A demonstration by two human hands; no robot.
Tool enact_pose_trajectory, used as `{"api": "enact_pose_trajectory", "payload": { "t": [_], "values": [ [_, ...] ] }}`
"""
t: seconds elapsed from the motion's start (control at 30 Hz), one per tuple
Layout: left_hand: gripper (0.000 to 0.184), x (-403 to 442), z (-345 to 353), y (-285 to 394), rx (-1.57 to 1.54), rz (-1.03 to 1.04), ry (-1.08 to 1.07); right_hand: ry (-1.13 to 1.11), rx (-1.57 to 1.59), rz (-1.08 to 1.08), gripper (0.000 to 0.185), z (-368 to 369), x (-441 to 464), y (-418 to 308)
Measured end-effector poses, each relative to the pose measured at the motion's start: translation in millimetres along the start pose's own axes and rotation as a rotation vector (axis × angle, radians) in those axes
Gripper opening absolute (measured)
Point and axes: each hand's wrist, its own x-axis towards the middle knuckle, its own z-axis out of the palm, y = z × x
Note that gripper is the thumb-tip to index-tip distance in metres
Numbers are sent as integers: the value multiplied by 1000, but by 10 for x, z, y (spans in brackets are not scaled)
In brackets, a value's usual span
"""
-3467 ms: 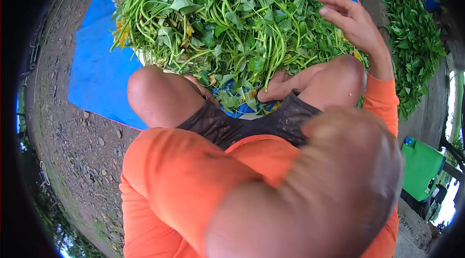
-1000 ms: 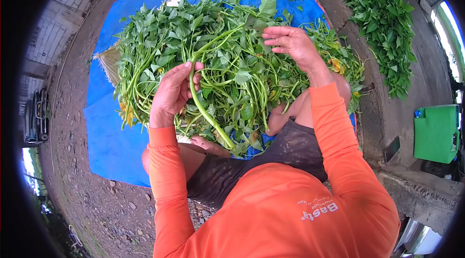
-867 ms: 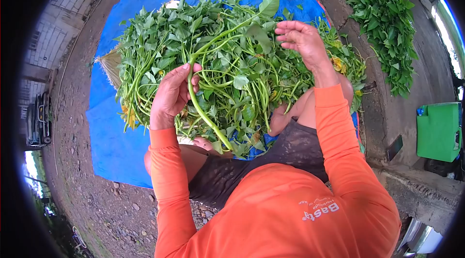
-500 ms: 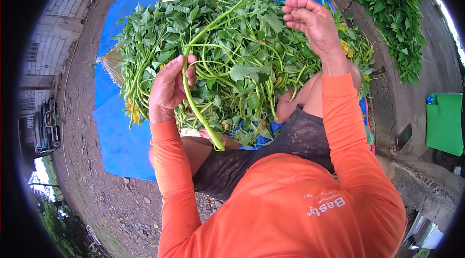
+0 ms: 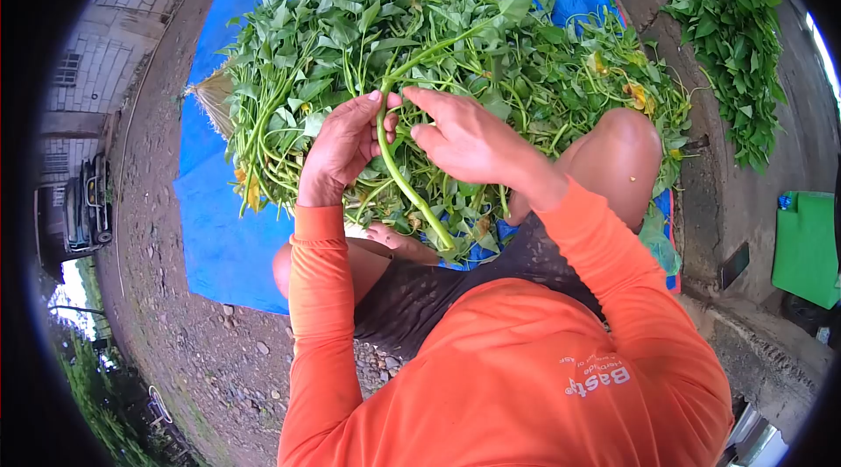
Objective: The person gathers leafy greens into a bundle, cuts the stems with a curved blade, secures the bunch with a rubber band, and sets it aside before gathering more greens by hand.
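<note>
My left hand (image 5: 346,143) is closed around a thick, pale green water spinach stem (image 5: 405,180), pinching it between thumb and fingers. The stem's lower end hangs near my lap, and its upper part runs up and right to a leaf (image 5: 515,1). My right hand (image 5: 469,134) is beside the stem, index finger stretched towards my left fingertips, with thumb and index apart. Whether that finger touches the stem I cannot tell. Under both hands spreads a big heap of leafy water spinach (image 5: 307,55), with some yellow leaves in it.
A blue tarp (image 5: 219,248) lies beneath the heap on stony ground. At the upper right is another pile of greens (image 5: 718,38) on concrete. A green container (image 5: 804,248) stands at the right. My bare knee (image 5: 626,147) and foot (image 5: 403,242) border the heap.
My right hand has come down and left from above the heap to the stem. My left hand has shifted slightly right with the stem still in it.
</note>
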Motion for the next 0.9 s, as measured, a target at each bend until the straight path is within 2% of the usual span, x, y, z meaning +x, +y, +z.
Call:
{"api": "enact_pose_trajectory", "payload": {
  "t": [0.07,0.17,0.2,0.33,0.37,0.47,0.57,0.7,0.77,0.87,0.9],
  "values": [
    [32,-26,51,2,14,-7,-9,133,-61,22,29,250,80,261],
    [32,-87,26,85,142,-66,53,-56,41,256,26,182,76,109],
    [32,-99,129,52,183,-47,226,-81,-15,275,24,177,58,49],
    [30,-57,34,-13,170,77,304,-166,82,195,24,278,-77,104],
    [29,-67,5,33,181,102,387,-197,183,272,24,292,-107,156],
    [28,-81,-241,119,55,238,331,-313,492,572,24,311,-213,367],
    [27,-104,-237,150,45,262,341,-307,885,786,32,145,-247,123],
    [29,-158,-89,151,39,302,338,-457,846,727,35,69,-346,138],
    [29,-202,-58,150,-22,301,222,-424,1004,833,29,85,-379,257],
    [29,-212,81,77,30,328,150,-499,514,566,23,78,-318,168],
    [28,-186,98,87,-7,349,202,-681,321,563,23,24,-264,30]
  ]
}}
